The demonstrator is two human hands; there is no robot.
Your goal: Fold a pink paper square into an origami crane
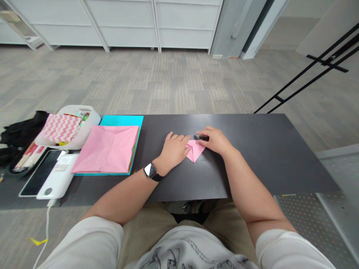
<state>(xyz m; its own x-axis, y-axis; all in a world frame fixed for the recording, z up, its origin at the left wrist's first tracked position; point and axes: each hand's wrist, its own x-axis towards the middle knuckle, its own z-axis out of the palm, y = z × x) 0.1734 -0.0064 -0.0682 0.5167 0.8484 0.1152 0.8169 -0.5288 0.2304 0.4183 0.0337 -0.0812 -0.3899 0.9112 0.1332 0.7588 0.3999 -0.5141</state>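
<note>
A small pink folded paper (195, 148) lies on the dark tabletop, its point towards me and creases running to the middle. My left hand (175, 148) rests at its left side, fingers stretched out and the thumb touching the left edge. Over the paper's upper right corner is my right hand (216, 140). Its fingers are bent, with a gap showing between index finger and thumb, and the thumb is at the paper's edge. A dark shadow or reflection shows under those fingertips. My hands cover both side corners of the paper.
Left on the table (266, 157) lie pink sheets (108, 149) over a blue folder (122, 120). Beyond them are a white basket (94, 119), a white power bank (58, 179) with a cable, a phone (40, 175) and black cloth (24, 129). A black metal frame (297, 78) stands at right.
</note>
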